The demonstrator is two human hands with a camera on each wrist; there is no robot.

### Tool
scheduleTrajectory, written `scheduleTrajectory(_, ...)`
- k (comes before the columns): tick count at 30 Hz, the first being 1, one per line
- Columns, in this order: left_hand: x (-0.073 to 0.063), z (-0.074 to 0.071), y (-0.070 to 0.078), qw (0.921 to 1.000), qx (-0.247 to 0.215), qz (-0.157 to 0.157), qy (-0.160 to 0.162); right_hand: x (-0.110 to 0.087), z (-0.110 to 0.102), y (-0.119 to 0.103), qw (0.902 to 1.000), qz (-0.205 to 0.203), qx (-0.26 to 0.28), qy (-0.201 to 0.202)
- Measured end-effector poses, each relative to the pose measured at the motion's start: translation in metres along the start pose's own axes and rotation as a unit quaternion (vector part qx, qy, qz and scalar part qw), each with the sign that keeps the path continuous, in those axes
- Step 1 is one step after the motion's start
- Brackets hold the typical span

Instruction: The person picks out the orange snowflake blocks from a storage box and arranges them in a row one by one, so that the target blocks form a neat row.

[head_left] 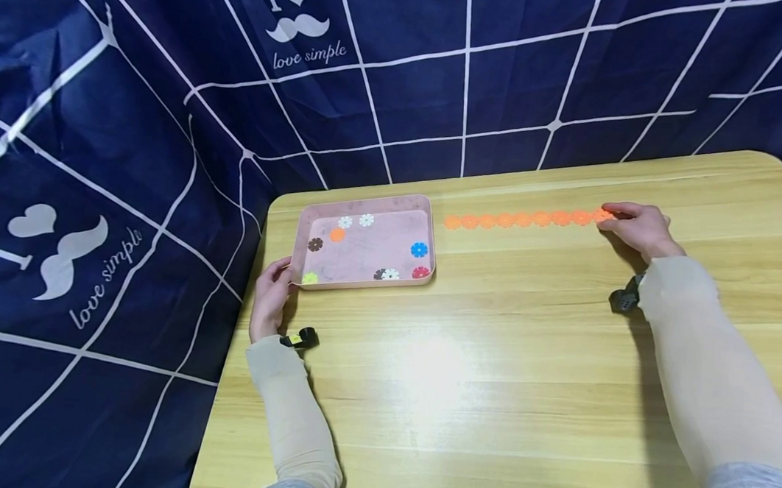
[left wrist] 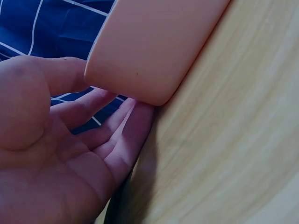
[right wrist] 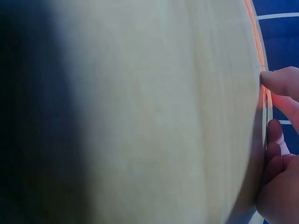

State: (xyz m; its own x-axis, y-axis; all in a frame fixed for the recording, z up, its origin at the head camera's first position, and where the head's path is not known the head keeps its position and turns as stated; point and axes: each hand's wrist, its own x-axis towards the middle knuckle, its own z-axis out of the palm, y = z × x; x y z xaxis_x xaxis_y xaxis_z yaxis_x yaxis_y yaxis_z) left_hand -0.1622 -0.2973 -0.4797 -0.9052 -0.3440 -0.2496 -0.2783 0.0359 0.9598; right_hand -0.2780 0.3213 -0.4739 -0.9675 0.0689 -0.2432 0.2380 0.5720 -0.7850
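My left hand (head_left: 272, 297) holds the near-left corner of a pink rectangular tray (head_left: 362, 284). In the left wrist view, the thumb (left wrist: 70, 74) meets the tray's rim and the other fingers lie along its outer wall. Far to the right, my right hand (head_left: 640, 227) pinches the right end of a row of orange notched snowflake discs (head_left: 523, 219) on the table. Thumb and forefinger cover part of the end disc (head_left: 603, 215). The right wrist view shows the row only as a thin orange edge (right wrist: 256, 32).
Inside the tray lie loose discs: white (head_left: 366, 220), orange (head_left: 338, 234), brown (head_left: 315, 244), blue (head_left: 419, 250), red (head_left: 420, 272) and yellow-green (head_left: 309, 277). The wooden table (head_left: 489, 396) backs onto a dark blue grid-patterned cloth (head_left: 413, 76), which also hangs at the left.
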Motion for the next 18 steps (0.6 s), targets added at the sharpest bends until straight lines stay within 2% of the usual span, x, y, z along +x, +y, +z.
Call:
scheduleTrajectory(4, 0.0002, -0.0004, -0.0002, 1.0000, 0.003, -0.003, 0.000, -0.0003, -0.0004, -0.0003, 1.0000, 0.000, -0.005, -0.007)
scheduleTrajectory(11, -0.0001, -0.0002, 0.0001, 1.0000, -0.001, 0.000, 0.004, -0.0015, -0.0003, 0.0022, 0.9992, -0.014, -0.032, 0.020)
scheduleTrajectory(18, -0.0012, 0.0007, 0.0009, 1.0000, -0.003, 0.002, 0.007, -0.0017, 0.0007, 0.0026, 0.9992, -0.019, -0.024, 0.026)
